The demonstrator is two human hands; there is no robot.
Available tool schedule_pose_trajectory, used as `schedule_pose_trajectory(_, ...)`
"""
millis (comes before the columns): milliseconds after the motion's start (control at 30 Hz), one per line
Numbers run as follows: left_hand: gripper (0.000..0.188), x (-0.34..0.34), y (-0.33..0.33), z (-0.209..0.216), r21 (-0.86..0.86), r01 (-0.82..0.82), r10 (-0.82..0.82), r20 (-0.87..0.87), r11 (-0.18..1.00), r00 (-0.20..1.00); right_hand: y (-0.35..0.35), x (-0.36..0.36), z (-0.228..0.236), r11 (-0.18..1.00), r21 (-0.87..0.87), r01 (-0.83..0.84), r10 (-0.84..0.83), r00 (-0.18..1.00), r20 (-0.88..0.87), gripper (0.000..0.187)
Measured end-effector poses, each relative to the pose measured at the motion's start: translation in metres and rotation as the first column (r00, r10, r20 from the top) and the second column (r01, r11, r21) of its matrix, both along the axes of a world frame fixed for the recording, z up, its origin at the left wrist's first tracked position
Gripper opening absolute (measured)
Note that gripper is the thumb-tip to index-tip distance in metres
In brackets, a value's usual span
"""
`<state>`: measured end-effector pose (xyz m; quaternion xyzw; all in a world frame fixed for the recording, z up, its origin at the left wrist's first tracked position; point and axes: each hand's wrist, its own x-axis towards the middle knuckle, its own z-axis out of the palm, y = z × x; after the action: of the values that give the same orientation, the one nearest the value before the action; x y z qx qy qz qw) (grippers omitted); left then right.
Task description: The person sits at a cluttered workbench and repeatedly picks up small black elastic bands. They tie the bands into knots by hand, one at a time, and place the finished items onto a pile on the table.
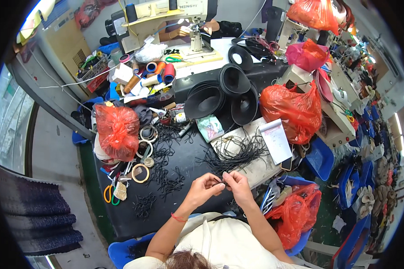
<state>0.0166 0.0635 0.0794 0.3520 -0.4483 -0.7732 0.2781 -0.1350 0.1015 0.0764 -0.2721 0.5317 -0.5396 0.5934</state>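
My left hand [201, 190] and my right hand [239, 187] meet near the front of the black table [188, 157], fingertips pinched close together. Between them is a thin piece of black cord [221, 183], mostly covered by the fingers. Just beyond lies a loose tangle of long black cords [238, 150] on a pale board. To the left, many short knotted black cords [166, 179] are scattered over the tabletop, with a small heap [144, 205] of them near the front edge.
Stacked black curved pieces [205, 102] stand behind the cords, near a notepad [276, 141] and a red plastic bag [292, 110]. Tape rolls [140, 173], scissors [112, 195] and another red bag [117, 132] line the left. Across, a person's hands [182, 31] are at a sewing machine [166, 22].
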Motion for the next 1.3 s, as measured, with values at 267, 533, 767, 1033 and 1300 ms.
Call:
schedule_pose_trajectory(267, 0.021, -0.009, 0.001, 0.003, 0.005, 0.131, -0.131, 0.106, 0.991, 0.986, -0.002, 0.004, -0.003, 0.992, -0.092, 0.086, -0.090, 0.995, -0.037, 0.030)
schedule_pose_trajectory(533, 0.018, -0.021, 0.016, 0.012, -0.349, 0.032, 0.063, 0.257, 0.937, 0.964, -0.008, -0.001, -0.005, 0.966, -0.107, 0.236, -0.247, 0.962, -0.113, 0.032)
schedule_pose_trajectory(767, 0.019, -0.022, 0.007, 0.009, -0.152, -0.001, 0.028, 0.176, 0.988, 0.984, -0.010, 0.000, -0.002, 0.960, -0.228, 0.160, -0.225, 0.927, -0.299, 0.033)
schedule_pose_trajectory(1033, 0.020, -0.014, 0.006, 0.001, -0.129, -0.097, 0.109, 0.086, 0.987, 0.990, -0.007, -0.014, 0.011, 0.991, 0.116, 0.072, -0.094, 0.976, 0.195, 0.015)
schedule_pose_trajectory(1300, 0.019, -0.005, -0.002, 0.017, -0.063, -0.115, 0.118, 0.048, 0.991, 0.992, -0.004, -0.007, 0.023, 0.992, -0.107, -0.075, 0.068, 0.996, -0.065, 0.008)
